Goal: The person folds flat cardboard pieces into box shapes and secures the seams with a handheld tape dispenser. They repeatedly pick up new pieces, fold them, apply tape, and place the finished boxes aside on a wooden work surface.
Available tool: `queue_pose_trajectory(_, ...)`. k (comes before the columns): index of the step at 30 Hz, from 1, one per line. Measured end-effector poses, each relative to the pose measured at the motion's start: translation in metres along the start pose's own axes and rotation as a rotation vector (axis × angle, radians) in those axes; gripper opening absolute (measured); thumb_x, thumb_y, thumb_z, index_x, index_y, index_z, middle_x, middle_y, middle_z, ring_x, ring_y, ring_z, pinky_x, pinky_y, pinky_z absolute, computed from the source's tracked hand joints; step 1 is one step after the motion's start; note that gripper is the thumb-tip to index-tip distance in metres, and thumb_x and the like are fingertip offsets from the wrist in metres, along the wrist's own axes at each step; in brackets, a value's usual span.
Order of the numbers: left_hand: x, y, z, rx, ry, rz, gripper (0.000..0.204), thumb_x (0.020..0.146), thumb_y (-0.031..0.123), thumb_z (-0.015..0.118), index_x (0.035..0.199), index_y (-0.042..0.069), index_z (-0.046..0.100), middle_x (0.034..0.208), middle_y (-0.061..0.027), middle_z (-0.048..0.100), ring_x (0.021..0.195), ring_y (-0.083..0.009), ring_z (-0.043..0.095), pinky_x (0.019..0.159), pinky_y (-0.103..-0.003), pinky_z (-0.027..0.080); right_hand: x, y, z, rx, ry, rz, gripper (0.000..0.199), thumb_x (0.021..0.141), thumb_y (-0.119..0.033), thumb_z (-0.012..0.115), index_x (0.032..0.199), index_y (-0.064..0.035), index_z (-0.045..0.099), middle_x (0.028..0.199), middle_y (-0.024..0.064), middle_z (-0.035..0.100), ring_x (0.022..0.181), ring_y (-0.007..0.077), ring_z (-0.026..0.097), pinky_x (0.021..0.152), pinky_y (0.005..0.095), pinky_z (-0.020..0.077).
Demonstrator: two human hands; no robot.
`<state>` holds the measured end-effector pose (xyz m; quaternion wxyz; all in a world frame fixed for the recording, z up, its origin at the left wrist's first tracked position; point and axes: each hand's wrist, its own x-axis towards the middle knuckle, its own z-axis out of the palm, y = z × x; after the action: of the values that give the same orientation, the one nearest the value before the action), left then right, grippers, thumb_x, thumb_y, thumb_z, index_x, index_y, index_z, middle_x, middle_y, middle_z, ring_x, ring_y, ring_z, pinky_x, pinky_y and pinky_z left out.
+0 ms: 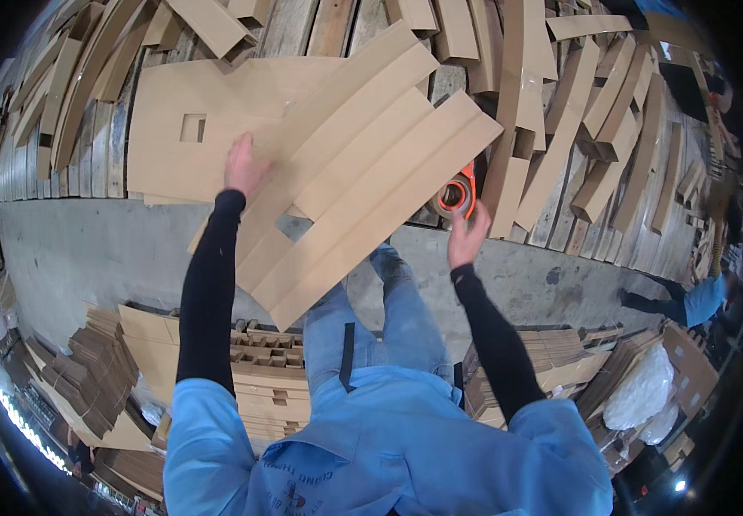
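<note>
My left hand (248,166) lies with fingers spread beside the left edge of a creased brown cardboard sheet (371,163), its fingertips over a flat cardboard piece (156,159) with a square cutout. The creased sheet slants across in front of me, its lower corner hanging past the edge of the slatted wooden surface. At its right side is an orange tape dispenser (473,182) with a roll of tape (451,196). My right hand (469,234) has its fingers curled at the dispenser's near end; the grip is partly hidden.
Long folded cardboard pieces (560,129) lie across the slatted wooden surface (100,155), right and left. Concrete floor (88,249) runs along its near edge. Stacked cardboard (92,370) stands behind me, with plastic-wrapped bundles (642,387) at the right. Another person (702,301) is at the far right.
</note>
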<state>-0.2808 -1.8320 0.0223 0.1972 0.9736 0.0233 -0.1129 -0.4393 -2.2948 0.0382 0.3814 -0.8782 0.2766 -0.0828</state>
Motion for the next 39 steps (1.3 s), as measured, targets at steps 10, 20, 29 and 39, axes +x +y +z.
queue_pose_trajectory(10,0.039,0.058,-0.035,-0.523,-0.882,-0.033,0.053,0.078,0.018,0.081,0.121,-0.007,0.064,0.103,-0.0098,0.073,0.092,-0.0176,0.070,0.082,-0.032,0.055,-0.075,-0.074,0.048,1.230,-0.526,0.922,0.052,0.101,-0.047,0.056,0.140,-0.0117,0.050,0.125,0.0029,0.061,0.107,0.0151,0.059,0.087,0.0350,0.0500)
queue_pose_trajectory(20,-0.071,0.084,-0.003,-1.720,-0.916,-0.660,0.065,0.097,0.037,0.065,0.146,-0.002,0.045,0.134,-0.0145,0.061,0.119,-0.0187,0.060,0.101,-0.031,0.048,-0.044,-0.115,0.087,0.905,-0.609,0.609,0.092,0.085,-0.024,0.080,0.153,0.0024,0.025,0.144,0.0179,0.048,0.134,0.0263,0.049,0.110,0.0383,0.0419)
queue_pose_trajectory(29,-0.087,0.167,0.025,-0.688,-0.300,-0.101,0.079,0.069,0.044,0.090,0.123,-0.002,0.056,0.124,-0.0184,0.059,0.113,-0.0311,0.061,0.096,-0.041,0.049,-0.029,-0.098,0.131,0.480,-0.531,0.396,0.089,0.075,-0.015,0.085,0.144,0.0122,0.036,0.132,0.0260,0.051,0.119,0.0264,0.059,0.099,0.0384,0.0524)
queue_pose_trajectory(39,-0.124,0.190,0.059,-0.080,0.095,0.254,0.068,0.069,0.047,0.085,0.112,0.003,0.057,0.141,-0.0271,0.040,0.118,-0.0460,0.051,0.095,-0.053,0.048,-0.008,-0.080,0.074,1.153,-0.856,0.801,0.052,0.092,-0.007,0.063,0.141,-0.0023,0.049,0.124,0.0097,0.064,0.115,0.0216,0.062,0.097,0.0375,0.0520)
